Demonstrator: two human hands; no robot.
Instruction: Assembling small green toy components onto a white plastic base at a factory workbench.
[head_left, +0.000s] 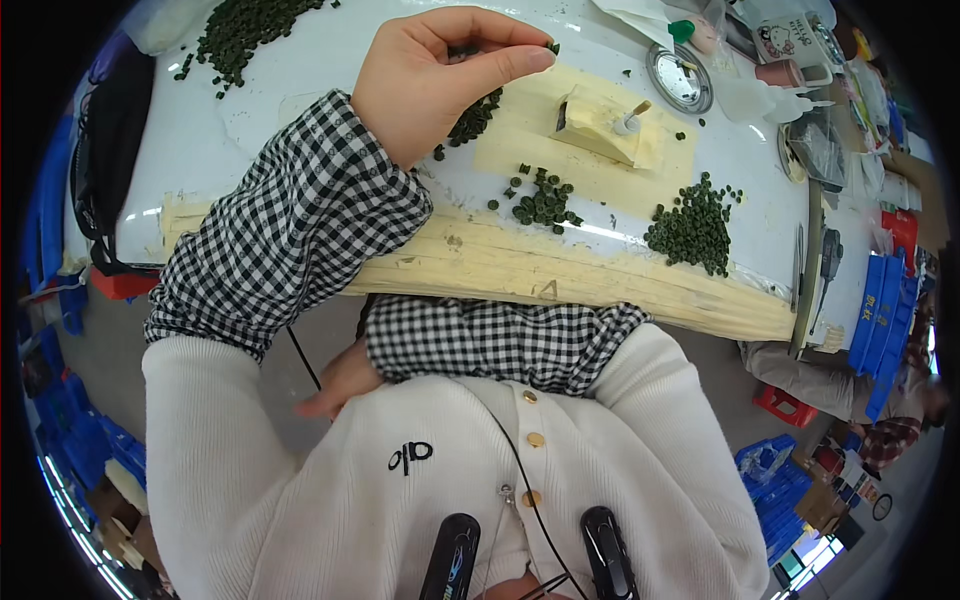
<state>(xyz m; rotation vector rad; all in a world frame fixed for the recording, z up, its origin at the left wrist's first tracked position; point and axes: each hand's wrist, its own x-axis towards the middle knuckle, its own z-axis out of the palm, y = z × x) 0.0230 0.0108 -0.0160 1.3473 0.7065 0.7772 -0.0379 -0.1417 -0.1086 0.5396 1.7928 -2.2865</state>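
Note:
My left hand (430, 80) is raised over the table, thumb and fingertips pinched on a small dark green piece (553, 47). Under its wrist lies a heap of such pieces (474, 122), partly covered by the hand. To the right, a block wrapped in yellow tape (595, 125) carries an upright white-based pin (628, 122) with a tan tip. My right arm crosses my body below the table edge. At its end, my right hand (347, 380) hangs at the left with a finger stretched out; nothing shows in it, and part is hidden.
Loose green piles lie near the front edge, one in the middle (545, 203) and a bigger one at right (692, 228); another (240, 38) sits far left. A round metal dish (680, 78), squeeze bottles (765, 100) and a screwdriver (829, 258) are at right. A black bag (115, 150) stands left.

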